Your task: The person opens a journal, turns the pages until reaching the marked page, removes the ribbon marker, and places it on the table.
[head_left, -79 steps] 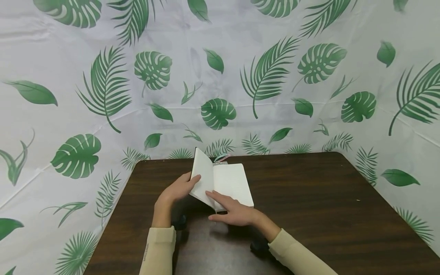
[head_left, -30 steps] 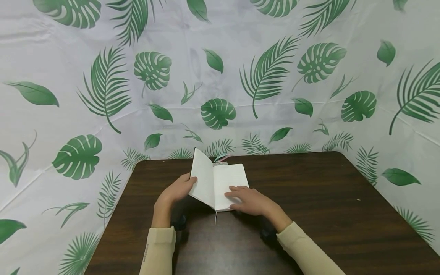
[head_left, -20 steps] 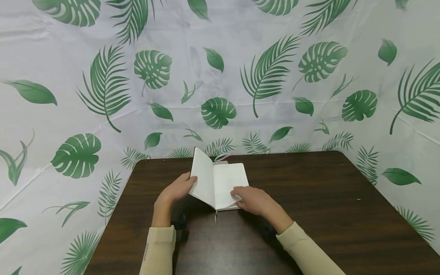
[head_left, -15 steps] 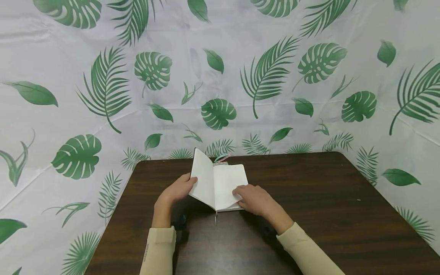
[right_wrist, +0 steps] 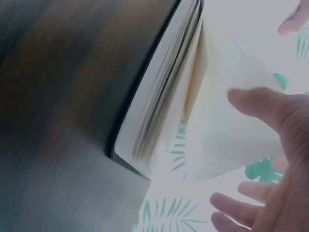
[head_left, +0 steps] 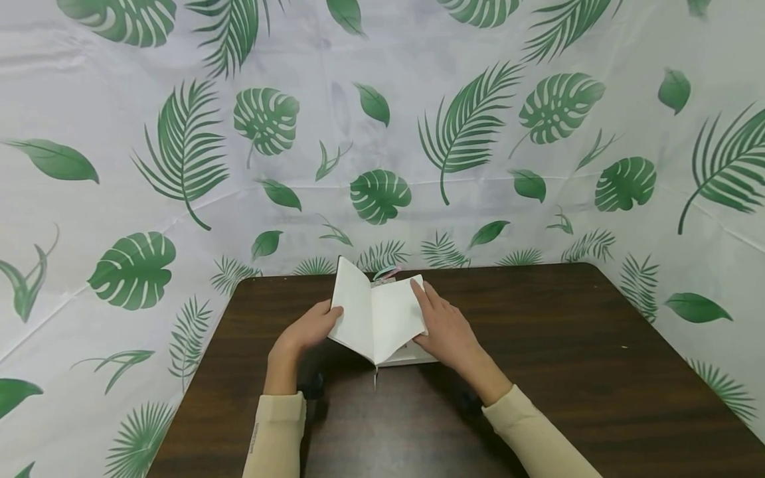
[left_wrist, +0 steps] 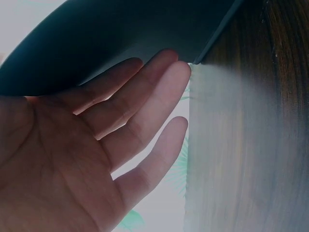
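Observation:
An open notebook [head_left: 352, 309] with a dark cover and white pages lies near the table's middle, its left half raised at a slant. My left hand [head_left: 311, 326] holds that half by its outer edge, thumb on the page; in the left wrist view its fingers [left_wrist: 149, 111] extend behind the dark cover. My right hand [head_left: 449, 332] is at the outer edge of a lifted right-hand page [head_left: 394, 312], fingers fairly straight. The right wrist view has the thumb [right_wrist: 256, 104] over the page's underside and the page block [right_wrist: 161, 87] below.
Behind the notebook sits a small item with teal and pink loops [head_left: 386, 273], partly hidden. A thin ribbon bookmark [head_left: 376, 380] hangs from the spine. Brown wood-grain tabletop [head_left: 538, 332] extends around, bounded at the back by a leaf-print cloth [head_left: 478, 119].
My right hand went from the page's left side to its lower right corner, then rose along the edge. That page has lifted, uncovering the sheet beneath. The left hand keeps its hold.

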Tool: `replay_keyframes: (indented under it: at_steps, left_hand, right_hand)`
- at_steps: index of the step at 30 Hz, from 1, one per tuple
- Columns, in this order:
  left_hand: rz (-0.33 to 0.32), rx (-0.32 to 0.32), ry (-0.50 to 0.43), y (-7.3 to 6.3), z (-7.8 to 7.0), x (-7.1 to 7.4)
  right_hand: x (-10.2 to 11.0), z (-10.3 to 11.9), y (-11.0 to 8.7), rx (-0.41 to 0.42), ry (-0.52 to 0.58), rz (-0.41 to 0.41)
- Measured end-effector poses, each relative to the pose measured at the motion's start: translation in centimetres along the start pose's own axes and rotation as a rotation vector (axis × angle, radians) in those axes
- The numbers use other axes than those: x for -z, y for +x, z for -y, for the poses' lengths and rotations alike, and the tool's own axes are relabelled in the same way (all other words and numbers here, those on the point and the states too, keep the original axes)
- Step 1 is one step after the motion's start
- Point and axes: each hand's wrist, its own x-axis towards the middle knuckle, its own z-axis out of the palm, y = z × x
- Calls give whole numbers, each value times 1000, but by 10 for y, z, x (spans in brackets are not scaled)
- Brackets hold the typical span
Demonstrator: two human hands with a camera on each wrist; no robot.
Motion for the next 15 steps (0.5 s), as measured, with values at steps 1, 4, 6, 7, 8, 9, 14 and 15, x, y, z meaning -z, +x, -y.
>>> replay_keyframes:
  at_steps: [1, 4, 6, 7, 8, 9, 14, 15]
  left_hand:
    - [1, -2, -3, 0, 0, 0]
    - [9, -13, -10, 0, 1, 0]
    - [15, -18, -16, 0, 1, 0]
    - [17, -20, -20, 0, 2, 1]
    - [19, -23, -24, 0, 2, 1]
    - [19, -21, -29, 0, 3, 1]
    - [19, -33, -26, 1, 3, 1]
    - [19, -34, -26, 1, 3, 1]
  right_hand:
    - [0, 0, 1, -18, 53, -14]
    - [-2, 1, 2, -93, 276, -38]
    - [-4, 2, 4, -143, 466, -30]
    - [-6, 4, 4, -169, 561, -21]
    - [-8, 5, 4, -188, 652, -9]
    - [-10, 6, 4, -202, 735, 8]
    - [-19, 17, 3, -201, 956, 135]
    - [-20, 20, 3, -180, 980, 162]
